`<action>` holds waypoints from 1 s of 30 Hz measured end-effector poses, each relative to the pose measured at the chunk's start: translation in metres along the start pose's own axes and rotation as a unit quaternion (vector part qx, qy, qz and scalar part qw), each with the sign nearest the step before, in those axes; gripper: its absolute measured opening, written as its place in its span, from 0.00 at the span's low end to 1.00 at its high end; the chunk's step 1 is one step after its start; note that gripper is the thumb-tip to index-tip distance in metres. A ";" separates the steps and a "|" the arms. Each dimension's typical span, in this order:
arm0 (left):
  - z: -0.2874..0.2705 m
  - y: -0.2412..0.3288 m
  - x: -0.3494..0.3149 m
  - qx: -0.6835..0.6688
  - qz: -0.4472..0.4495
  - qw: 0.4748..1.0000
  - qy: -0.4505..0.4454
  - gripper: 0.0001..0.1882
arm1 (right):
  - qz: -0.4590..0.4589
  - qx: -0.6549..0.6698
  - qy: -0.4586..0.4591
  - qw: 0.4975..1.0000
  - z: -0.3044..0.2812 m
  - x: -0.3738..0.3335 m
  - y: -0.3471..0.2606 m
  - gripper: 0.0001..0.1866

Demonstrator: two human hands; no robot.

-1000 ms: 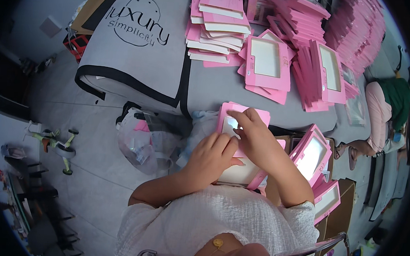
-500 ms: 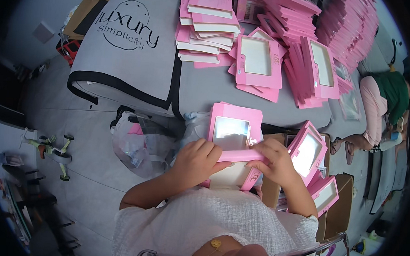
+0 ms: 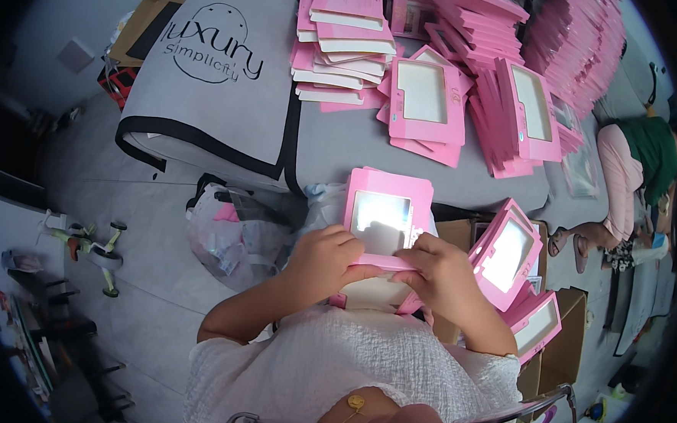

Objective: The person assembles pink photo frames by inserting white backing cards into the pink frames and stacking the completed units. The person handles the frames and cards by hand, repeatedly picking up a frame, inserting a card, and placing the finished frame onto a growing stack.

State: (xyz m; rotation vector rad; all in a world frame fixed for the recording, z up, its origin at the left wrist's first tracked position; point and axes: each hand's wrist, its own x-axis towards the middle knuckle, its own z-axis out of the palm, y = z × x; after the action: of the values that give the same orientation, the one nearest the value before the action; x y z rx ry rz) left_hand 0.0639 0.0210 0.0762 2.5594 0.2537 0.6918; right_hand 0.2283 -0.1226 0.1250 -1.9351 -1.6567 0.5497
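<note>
In front of my chest is a pink cardboard window box [image 3: 390,181] with a shiny clear pane. My left hand [image 3: 322,261] pinches the left end of its near pink edge, thumb below and fingers on top. At the right end of that edge, my right hand [image 3: 444,275] grips it the same way, closer to the middle. Under my hands, nearer my body, lies a pale panel with pink borders [image 3: 372,293]; I cannot tell whether it belongs to the same box.
Beyond lies a grey padded surface [image 3: 342,150] bearing stacked pink boxes [image 3: 351,36] and loose frames [image 3: 427,101]. A brown carton [image 3: 566,331] with more pink boxes [image 3: 506,255] stands to my right. Left are a clear plastic bag [image 3: 233,240] and a small balance bike [image 3: 99,254]. Another person sits far right.
My right hand has slid left and slightly down along the edge. The raised pink strip between my hands has tipped lower and now looks flatter.
</note>
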 end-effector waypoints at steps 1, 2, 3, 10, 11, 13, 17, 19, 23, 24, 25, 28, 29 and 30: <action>-0.003 0.000 -0.002 -0.011 -0.016 1.000 -0.001 0.21 | 0.009 0.020 -0.005 1.000 -0.007 -0.001 0.002 0.14; -0.005 -0.001 -0.004 -0.023 -0.033 0.999 -0.002 0.21 | 0.018 0.041 -0.010 0.999 -0.012 -0.002 0.006 0.14; -0.007 -0.002 -0.005 -0.022 -0.039 0.999 -0.004 0.21 | 0.026 0.058 0.007 0.998 -0.015 -0.004 0.013 0.14; -0.007 -0.001 -0.006 -0.035 -0.089 0.995 -0.032 0.18 | -0.024 -0.032 0.010 0.999 -0.026 -0.002 0.021 0.16; -0.006 -0.001 -0.003 -0.029 -0.094 0.994 -0.047 0.17 | -0.051 -0.049 0.026 0.997 -0.022 0.004 0.012 0.18; -0.001 0.004 0.002 -0.103 -0.083 0.991 -0.020 0.17 | -0.083 -0.025 -0.008 0.996 -0.004 0.013 0.005 0.21; 0.009 0.003 -0.011 -0.334 -0.230 0.909 0.095 0.21 | -0.051 0.031 0.014 0.998 0.004 0.025 0.000 0.17; 0.006 0.001 -0.025 -0.493 -0.341 0.796 0.079 0.23 | -0.018 0.097 0.021 0.995 0.001 0.025 0.003 0.18; 0.017 -0.008 -0.043 -0.339 -0.298 0.891 0.050 0.23 | -0.038 0.159 0.046 0.985 0.009 0.032 0.002 0.15; 0.021 -0.011 -0.047 -0.328 -0.291 0.897 0.056 0.22 | -0.044 0.189 0.045 0.980 0.010 0.033 0.003 0.14; 0.025 -0.012 -0.049 -0.317 -0.284 0.903 0.062 0.21 | -0.049 0.217 0.045 0.974 0.010 0.033 0.003 0.12; 0.027 -0.012 -0.051 -0.294 -0.274 0.914 0.057 0.23 | -0.108 0.182 0.073 0.975 0.016 0.034 0.005 0.09; 0.026 -0.010 -0.050 -0.283 -0.268 0.919 0.056 0.23 | -0.122 0.108 0.090 0.983 0.018 0.034 0.005 0.10; 0.023 -0.006 -0.048 -0.273 -0.262 0.924 0.054 0.24 | -0.136 0.033 0.106 0.984 0.021 0.033 0.004 0.11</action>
State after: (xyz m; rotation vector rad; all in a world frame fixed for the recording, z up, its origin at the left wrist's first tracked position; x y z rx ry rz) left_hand 0.0342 0.0033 0.0350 1.8104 0.6530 0.5890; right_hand 0.2245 -0.0874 0.1072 -1.6217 -1.7029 0.2775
